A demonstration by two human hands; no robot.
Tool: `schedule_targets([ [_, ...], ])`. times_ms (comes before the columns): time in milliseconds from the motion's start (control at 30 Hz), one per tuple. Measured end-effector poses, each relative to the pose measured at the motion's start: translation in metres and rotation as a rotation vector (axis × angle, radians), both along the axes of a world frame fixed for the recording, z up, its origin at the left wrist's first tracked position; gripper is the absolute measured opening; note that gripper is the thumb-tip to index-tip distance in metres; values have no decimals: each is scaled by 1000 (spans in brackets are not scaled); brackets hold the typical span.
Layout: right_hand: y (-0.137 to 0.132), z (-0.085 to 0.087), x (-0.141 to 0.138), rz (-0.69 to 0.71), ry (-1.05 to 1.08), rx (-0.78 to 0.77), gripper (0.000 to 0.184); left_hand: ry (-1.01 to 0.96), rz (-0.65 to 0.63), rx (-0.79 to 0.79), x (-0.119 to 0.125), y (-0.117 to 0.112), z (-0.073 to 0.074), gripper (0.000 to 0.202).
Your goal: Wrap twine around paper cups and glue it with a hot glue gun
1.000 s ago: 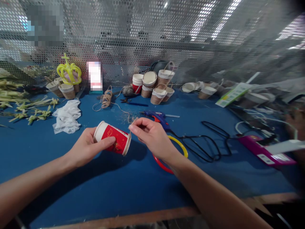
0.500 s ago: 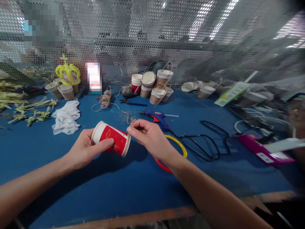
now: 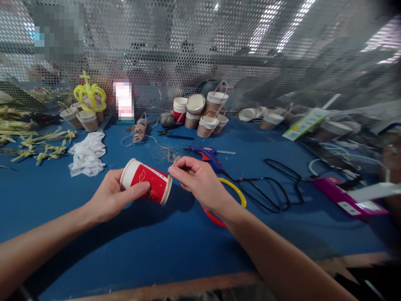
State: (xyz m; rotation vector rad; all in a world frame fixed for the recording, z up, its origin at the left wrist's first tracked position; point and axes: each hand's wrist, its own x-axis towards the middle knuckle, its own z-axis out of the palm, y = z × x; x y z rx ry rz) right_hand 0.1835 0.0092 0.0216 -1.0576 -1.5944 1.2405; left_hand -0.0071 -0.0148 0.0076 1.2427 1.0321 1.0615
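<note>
Red paper cup (image 3: pixel 158 183) lies sideways in the curled left hand (image 3: pixel 110 197). Its base faces the right hand (image 3: pixel 198 180), pinching twine (image 3: pixel 169 156).

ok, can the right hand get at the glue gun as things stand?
Probably yes: the glue gun lies just beyond the right hand, nothing visible between them. But that hand seems to be pinching twine, so it'd likely have to let go first.

Paper cup (image 3: pixel 155 179) before the twine bundle (image 3: pixel 138 131), glue gun (image 3: pixel 210 154) right of both, cloth (image 3: pixel 87 154) on their left.
</note>
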Motion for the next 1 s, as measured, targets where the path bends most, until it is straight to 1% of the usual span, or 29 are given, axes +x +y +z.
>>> schedule_targets([
  [167, 0, 0, 1, 0, -16, 4, 14, -20, -6, 2, 0, 0, 1, 14],
  [367, 1, 0, 0, 21, -38, 2, 15, -19, -6, -5, 0, 0, -1, 13],
  [467, 4, -3, 2, 2, -133, -3, 17, -62, 19, -26, 3, 0, 1, 13],
  [567, 7, -6, 5, -80, -269, 10, 21, -186, 97, -72, 8, 2, 6, 13],
  [633, 6, -6, 6, -118, -298, 34, 22, -261, 132, -109, 10, 4, 8, 11],
  [700, 2, -5, 6, -103, -282, 63, 22, -294, 133, -132, 11, 7, 9, 11],
  [867, -10, -1, 0, -14, -303, 165, 15, -306, 112, -164, 10, 9, 4, 9],
  [1000, -11, -3, -3, -30, -338, 255, 10, -273, 102, -157, 11, 7, 2, 10],
])
